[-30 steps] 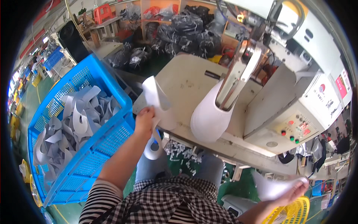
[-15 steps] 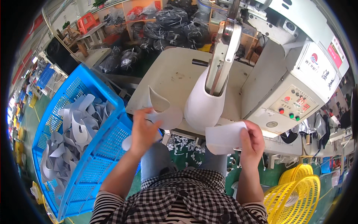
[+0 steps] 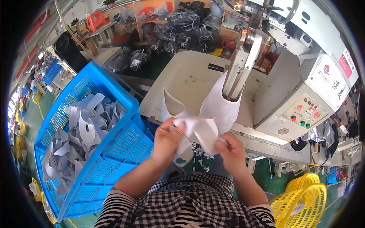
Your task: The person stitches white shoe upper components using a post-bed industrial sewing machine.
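Note:
My left hand (image 3: 166, 141) is closed, thumb over fingers, on a soft white cut piece (image 3: 201, 131) held in front of my waist. My right hand (image 3: 232, 152) pinches the lower right end of the white material. The material is bent and overlaps between the hands; I cannot tell whether it is one piece or two. A rounded white end hangs below my left fingers. Just beyond, a curved white cut-out (image 3: 171, 104) stands on the machine table (image 3: 182, 78), and a white piece (image 3: 218, 104) is draped around the machine's upright arm (image 3: 237, 72).
On the left stands a blue perforated basket (image 3: 110, 163) filled with white and grey cut pieces (image 3: 89, 131). A control box (image 3: 300, 110) with buttons is at the right. Yellow baskets (image 3: 300, 205) sit at lower right, white scraps (image 3: 201, 159) on the floor, dark bags (image 3: 182, 22) behind.
Both hands have come together in front of me. My left hand has closed from spread fingers onto the white material, and the piece in my right hand has swung inward and bent.

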A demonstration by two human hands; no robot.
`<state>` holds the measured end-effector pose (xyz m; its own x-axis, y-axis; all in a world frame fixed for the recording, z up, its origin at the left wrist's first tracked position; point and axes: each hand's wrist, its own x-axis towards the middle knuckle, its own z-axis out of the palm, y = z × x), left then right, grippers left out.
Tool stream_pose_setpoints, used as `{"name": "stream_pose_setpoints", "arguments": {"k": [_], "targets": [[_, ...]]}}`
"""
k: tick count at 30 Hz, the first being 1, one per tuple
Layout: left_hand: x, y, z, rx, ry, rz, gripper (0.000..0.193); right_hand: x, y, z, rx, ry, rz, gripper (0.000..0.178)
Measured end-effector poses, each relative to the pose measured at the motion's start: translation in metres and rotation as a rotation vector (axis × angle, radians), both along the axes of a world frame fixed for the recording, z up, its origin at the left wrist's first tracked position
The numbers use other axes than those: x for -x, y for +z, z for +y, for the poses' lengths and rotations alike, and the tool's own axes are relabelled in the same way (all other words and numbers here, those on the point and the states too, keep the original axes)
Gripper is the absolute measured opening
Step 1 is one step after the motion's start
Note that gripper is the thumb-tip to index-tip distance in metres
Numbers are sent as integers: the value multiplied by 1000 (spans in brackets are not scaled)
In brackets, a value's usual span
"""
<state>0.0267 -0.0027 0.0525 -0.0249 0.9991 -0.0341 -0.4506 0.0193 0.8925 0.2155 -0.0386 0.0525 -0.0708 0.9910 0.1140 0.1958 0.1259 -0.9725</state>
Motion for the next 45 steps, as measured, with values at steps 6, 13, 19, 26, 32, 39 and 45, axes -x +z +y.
{"name": "stream_pose_setpoints", "arguments": {"k": [6,13,19,26,32,39,45], "targets": [[30,1,7,-102,-532,-689,25,-11,-50,-11,39,187,764,23],[11,64,6,-25,-843,276,24,-34,24,0,-38,426,254,55],[-7,120,40,-132,-713,158,31,-52,54,14,68,484,415,47],[-23,168,83,-259,-710,560,43,-63,127,59,-33,344,518,31],[-33,188,118,-224,-645,395,26,-71,151,88,-128,142,490,33],[-50,190,139,-244,-548,300,11,-77,152,129,-199,0,426,22],[-55,190,167,-279,-519,202,8,-76,157,156,-226,-28,533,16]]}}
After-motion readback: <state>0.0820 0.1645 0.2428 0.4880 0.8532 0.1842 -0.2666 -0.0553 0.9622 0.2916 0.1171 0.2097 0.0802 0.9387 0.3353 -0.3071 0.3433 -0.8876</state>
